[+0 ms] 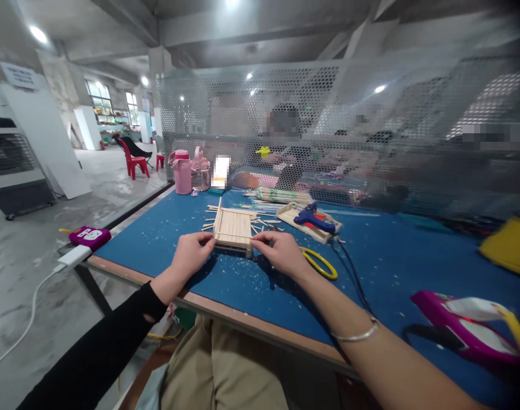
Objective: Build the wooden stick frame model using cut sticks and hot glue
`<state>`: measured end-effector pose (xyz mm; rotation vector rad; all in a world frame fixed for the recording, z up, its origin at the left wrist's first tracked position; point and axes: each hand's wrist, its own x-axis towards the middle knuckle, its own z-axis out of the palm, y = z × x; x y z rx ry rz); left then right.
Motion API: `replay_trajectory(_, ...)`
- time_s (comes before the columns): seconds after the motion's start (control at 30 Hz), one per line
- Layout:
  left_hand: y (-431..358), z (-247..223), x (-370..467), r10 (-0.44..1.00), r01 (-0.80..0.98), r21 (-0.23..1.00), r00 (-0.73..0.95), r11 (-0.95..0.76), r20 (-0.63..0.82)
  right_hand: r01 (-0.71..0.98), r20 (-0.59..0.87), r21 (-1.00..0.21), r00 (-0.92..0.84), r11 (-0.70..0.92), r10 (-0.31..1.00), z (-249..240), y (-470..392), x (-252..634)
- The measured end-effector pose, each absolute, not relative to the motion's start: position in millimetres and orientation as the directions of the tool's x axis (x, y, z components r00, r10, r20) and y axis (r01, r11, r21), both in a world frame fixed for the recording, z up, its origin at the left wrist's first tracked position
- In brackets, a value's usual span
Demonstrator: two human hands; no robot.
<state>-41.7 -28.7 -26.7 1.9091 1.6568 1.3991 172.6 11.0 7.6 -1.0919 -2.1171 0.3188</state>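
the wooden stick panel (234, 225) is on the blue tabletop (157, 225), between the two hands and a little beyond the fingertips. its thin sticks are running away from the person, so their long axis goes across the line from hand to hand. the left hand (194, 250) is pinching the near left corner, the right hand (281, 250) the near right corner; neither looks clearly nearer. the glue gun (314, 219) lies farther to the right.
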Motion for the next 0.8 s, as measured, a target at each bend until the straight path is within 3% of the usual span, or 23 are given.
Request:
replay_trajectory(0.23,-26,-27,-40,0.841,0.595,0.738,-0.184,-0.318,0.51,0.596,0.472,-0.522,-0.395,0.611,0.788,9,7,168)
replay_trajectory(0.4,-27,-25,-38,0.858,0.465,0.835,-0.258,-0.294,0.445,0.588,0.461,-0.54,-0.392,0.602,0.796,4,9,170)
replay_trajectory(0.53,-25,-28,-38,0.863,0.442,0.847,-0.256,-0.295,0.434,0.582,0.543,-0.534,-0.319,0.613,0.777,5,13,174)
replay_trajectory(0.6,-24,-30,-39,0.861,0.45,0.84,-0.249,-0.302,0.444,0.586,0.641,-0.443,-0.322,0.678,0.697,10,14,172)
replay_trajectory(0.67,-24,-31,-40,0.863,0.449,0.836,-0.231,-0.315,0.449,0.605,0.695,-0.261,-0.423,0.752,0.581,17,12,165)
replay_trajectory(0.8,-25,-29,-39,0.861,0.459,0.821,-0.199,-0.34,0.468,0.609,0.591,0.026,-0.649,0.793,0.479,24,7,144)
